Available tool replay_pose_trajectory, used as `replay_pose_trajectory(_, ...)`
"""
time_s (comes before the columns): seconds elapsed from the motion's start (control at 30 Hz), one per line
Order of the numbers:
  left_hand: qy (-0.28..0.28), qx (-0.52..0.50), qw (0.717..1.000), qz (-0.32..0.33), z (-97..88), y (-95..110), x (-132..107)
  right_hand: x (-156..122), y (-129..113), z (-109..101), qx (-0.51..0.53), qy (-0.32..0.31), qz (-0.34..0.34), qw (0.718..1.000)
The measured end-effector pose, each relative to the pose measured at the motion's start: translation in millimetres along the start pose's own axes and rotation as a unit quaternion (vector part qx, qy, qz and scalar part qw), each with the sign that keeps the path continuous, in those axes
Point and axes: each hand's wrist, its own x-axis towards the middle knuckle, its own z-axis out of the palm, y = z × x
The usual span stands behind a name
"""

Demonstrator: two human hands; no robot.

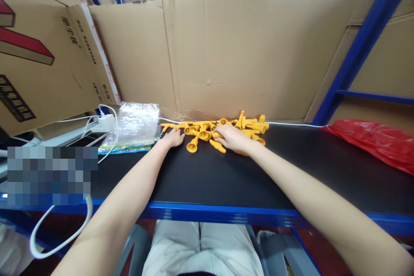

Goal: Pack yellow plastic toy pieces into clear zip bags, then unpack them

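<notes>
A pile of yellow plastic horn-shaped pieces (203, 133) lies on the black tabletop against the cardboard; several have flared bell ends and thin stems. My right hand (235, 139) rests over the right part of the pile, fingers curled round one yellow piece (217, 135). Just below those fingers is a loose curved yellow piece (217, 146). At the pile's left end, my left hand (174, 137) lies palm down with thumb and fingers apart, close to a thin yellow stem (168, 126). Its fingertips are partly hidden. Beside its wrist is a small dark thing, too small to name.
Clear plastic packaging (137, 123) lies left of my left hand, near a white plug adapter (106, 123) and cables. A red plastic bag (371, 142) is at the right. Cardboard (242, 51) walls the back; a blue rail (220, 213) edges the front.
</notes>
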Motion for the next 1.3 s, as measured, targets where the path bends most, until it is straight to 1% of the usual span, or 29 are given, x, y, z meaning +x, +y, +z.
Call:
replay_pose_trajectory(0.1,-0.028,0.000,1.000,-0.007,-0.2,-1,-1,0,-1,-1,-0.001,-0.001,-0.002,1.000)
replay_pose_trajectory(0.2,-0.036,-0.001,0.999,-0.019,-2.2,-1,-2,0,0,-1,-0.005,0.002,-0.006,1.000)
replay_pose_trajectory(0.53,-0.019,0.010,0.999,-0.035,-5.8,0,-4,-2,-6,-10,-0.016,-0.012,-0.003,1.000)
replay_pose_trajectory(0.67,-0.019,0.019,0.999,-0.041,-8.8,2,-7,-2,-4,-8,-0.010,-0.008,-0.004,1.000)
replay_pose_trajectory(0.73,-0.023,0.019,0.998,-0.046,-9.5,3,-7,-1,0,-5,0.006,0.007,-0.004,1.000)
replay_pose_trajectory(0.77,-0.025,0.018,0.998,-0.047,-9.8,3,-8,0,3,-3,0.021,0.025,-0.002,0.999)
replay_pose_trajectory(0.8,-0.027,0.016,0.998,-0.048,-9.9,4,-8,1,7,-3,0.041,0.050,0.002,0.998)
replay_pose_trajectory(0.87,-0.033,0.012,0.998,-0.050,-10.2,4,-8,4,18,-4,0.087,0.125,0.019,0.988)
replay_pose_trajectory(0.93,-0.037,0.014,0.998,-0.058,-10.4,5,-8,4,36,-8,0.120,0.216,0.058,0.967)
replay_pose_trajectory(0.97,-0.038,0.018,0.997,-0.061,-10.4,5,-8,3,47,-11,0.121,0.263,0.090,0.953)
replay_pose_trajectory(1.0,-0.038,0.021,0.997,-0.063,-10.3,6,-8,1,60,-14,0.115,0.305,0.129,0.937)
replay_pose_trajectory(1.07,-0.036,0.028,0.997,-0.063,-10.0,6,-8,-7,89,-20,0.100,0.362,0.224,0.899)
replay_pose_trajectory(1.13,-0.034,0.033,0.997,-0.062,-9.9,7,-9,-21,118,-20,0.091,0.386,0.308,0.865)
replay_pose_trajectory(1.17,-0.031,0.035,0.997,-0.061,-10.1,7,-9,-30,132,-18,0.092,0.388,0.351,0.847)
replay_pose_trajectory(1.23,-0.012,0.038,0.998,-0.053,-11.4,8,-11,-50,157,-10,0.091,0.376,0.429,0.816)
replay_pose_trajectory(1.3,0.025,0.031,0.998,-0.038,-13.9,10,-12,-70,176,2,0.097,0.341,0.499,0.791)
